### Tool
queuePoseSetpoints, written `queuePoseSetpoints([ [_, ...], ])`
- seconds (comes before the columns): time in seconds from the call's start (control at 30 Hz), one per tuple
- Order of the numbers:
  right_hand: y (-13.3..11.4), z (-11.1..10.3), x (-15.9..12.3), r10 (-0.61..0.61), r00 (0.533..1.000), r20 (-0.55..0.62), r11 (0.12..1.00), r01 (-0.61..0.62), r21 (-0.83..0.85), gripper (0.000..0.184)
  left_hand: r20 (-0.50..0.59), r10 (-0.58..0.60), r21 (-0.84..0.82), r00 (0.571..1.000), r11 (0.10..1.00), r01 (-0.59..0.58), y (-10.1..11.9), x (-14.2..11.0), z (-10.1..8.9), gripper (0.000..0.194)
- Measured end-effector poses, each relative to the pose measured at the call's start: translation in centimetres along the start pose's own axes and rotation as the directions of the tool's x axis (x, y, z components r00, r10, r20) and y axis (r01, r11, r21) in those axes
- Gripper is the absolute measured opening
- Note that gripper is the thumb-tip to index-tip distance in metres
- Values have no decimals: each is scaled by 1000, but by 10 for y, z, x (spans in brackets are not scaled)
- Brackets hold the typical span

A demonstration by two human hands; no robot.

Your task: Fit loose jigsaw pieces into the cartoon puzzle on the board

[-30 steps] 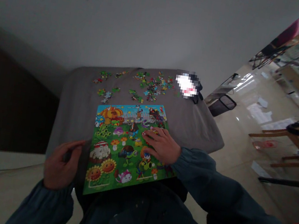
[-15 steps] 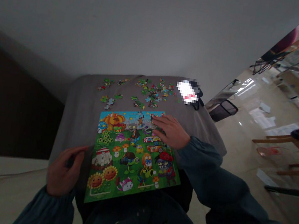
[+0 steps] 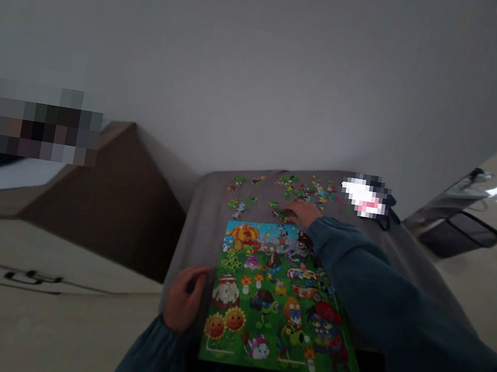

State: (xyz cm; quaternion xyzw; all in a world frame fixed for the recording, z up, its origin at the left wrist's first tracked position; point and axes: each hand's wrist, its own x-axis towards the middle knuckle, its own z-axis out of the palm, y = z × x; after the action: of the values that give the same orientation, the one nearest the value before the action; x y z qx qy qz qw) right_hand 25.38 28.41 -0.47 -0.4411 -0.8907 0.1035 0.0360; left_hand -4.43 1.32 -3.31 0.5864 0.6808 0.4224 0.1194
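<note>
R hand (image 3: pixel 303 213) now off the jigsaw puzzle (image 3: pixel 269 296), fingers among loose pieces (image 3: pixel 304 188), pinch unclear from here; L hand (image 3: pixel 183 298) loosely curled just beside puzzle.

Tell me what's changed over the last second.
The right hand has moved off the jigsaw puzzle, forward past its far edge, to the loose pieces; whether it holds one, I cannot tell. The left hand stayed beside the puzzle's left edge, and the puzzle stayed put.
</note>
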Motion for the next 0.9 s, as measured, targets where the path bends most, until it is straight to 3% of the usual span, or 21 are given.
queuePoseSetpoints([
  [0.3, 0, -1, -3, 23, 1000, 6, 997, -24, 74, 36, 12, 9, -13, 1000, 1000, -9, -1, 0, -1, 30],
  [0.53, -4, -24, -14, 41, 999, -13, 990, -38, 137, 9, 30, -2, 3, 1000, 1000, 2, -2, -1, 0, 33],
  [0.63, -24, -43, -41, 15, 999, -42, 981, -7, 192, 6, 52, -5, 8, 999, 1000, 4, -2, 1, 1, 33],
  [0.73, -69, -65, -100, -82, 994, -66, 957, 97, 275, 18, 79, -23, -1, 997, 1000, 23, -2, 3, 1, 33],
  [0.8, -109, -81, -149, -267, 929, -257, 888, 341, 309, 25, 99, -46, -9, 994, 999, 47, -2, 3, 1, 32],
  [0.83, -131, -89, -170, -377, 865, -331, 844, 468, 260, 24, 96, -56, 29, 994, 998, 53, -3, 3, 1, 31],
  [0.9, -169, -104, -203, -577, 731, -365, 726, 664, 182, 22, 124, -103, 37, 987, 994, 99, -4, 4, 3, 30],
])
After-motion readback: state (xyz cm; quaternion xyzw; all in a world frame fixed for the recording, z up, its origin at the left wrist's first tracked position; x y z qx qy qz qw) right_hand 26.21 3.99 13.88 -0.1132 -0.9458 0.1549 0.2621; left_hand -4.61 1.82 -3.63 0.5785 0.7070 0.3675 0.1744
